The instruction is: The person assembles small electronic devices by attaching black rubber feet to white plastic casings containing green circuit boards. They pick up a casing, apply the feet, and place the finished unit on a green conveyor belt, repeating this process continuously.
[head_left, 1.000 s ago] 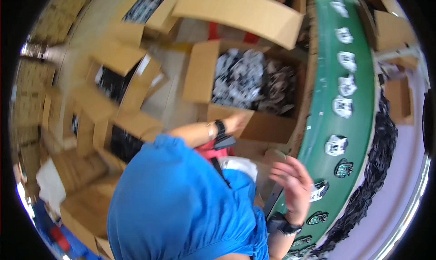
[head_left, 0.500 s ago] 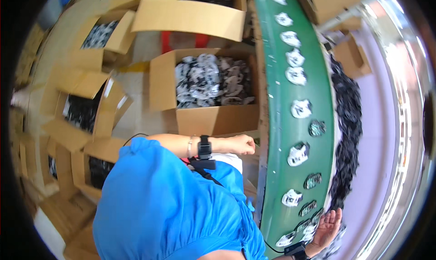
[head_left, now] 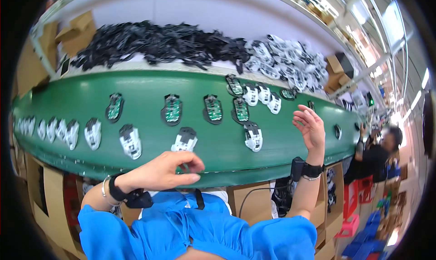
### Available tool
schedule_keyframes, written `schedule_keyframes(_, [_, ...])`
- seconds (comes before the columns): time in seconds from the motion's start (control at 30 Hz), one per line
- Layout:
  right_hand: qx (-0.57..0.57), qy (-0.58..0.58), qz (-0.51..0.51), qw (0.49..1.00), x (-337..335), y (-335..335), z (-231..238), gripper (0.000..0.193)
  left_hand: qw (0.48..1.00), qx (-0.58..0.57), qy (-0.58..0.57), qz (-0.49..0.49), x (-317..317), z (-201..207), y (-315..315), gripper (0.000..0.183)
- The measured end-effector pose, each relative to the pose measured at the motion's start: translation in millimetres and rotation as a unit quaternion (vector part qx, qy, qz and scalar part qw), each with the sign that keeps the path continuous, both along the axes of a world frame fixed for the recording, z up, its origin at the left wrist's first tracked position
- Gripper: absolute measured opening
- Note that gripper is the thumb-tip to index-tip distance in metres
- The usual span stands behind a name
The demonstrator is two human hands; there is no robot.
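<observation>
Our left hand (head_left: 169, 170) is half-curled near the shells (head_left: 185, 138), nothing visible in it; our right hand (head_left: 310, 127) is loosely open over the belt (head_left: 91, 91), empty; boards (head_left: 172, 108) sit in black bases (head_left: 172, 123) on the belt, uncovered; shells lie separate

1. Two bare hands are seen: one left hand (head_left: 170, 171), one right hand (head_left: 312, 128).
2. Two black wrist straps (head_left: 312, 170) are worn, one per wrist.
3. Six green circuit boards (head_left: 172, 110) are clearly counted on one belt (head_left: 141, 85).
4. Seven white shells (head_left: 130, 142) are counted between the crowded left-end row, too tight to be counted, and the right hand.
5. Two heaps are seen: one black heap (head_left: 168, 42), one white-and-black heap (head_left: 288, 60).
6. One co-worker (head_left: 374, 158) is seen.
</observation>
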State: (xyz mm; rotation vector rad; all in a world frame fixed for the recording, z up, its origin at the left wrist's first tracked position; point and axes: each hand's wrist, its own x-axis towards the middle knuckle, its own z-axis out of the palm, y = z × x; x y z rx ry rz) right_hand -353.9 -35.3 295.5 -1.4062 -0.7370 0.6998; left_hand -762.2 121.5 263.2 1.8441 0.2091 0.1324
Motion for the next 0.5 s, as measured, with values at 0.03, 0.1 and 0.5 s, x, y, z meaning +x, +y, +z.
schedule_keyframes(0.03, [-0.028,-0.018,-0.008,0.999,13,2,-10,0.031,0.998,0.055,-0.022,0.001,22,-1,6,0.03])
schedule_keyframes(0.1, [-0.095,-0.06,-0.035,0.993,41,18,-35,0.033,0.991,0.13,-0.03,0.004,72,-15,17,0.03])
schedule_keyframes(0.5, [-0.454,-0.362,-0.156,0.799,105,188,-139,0.081,0.881,0.417,0.057,0.218,351,-89,111,0.044])
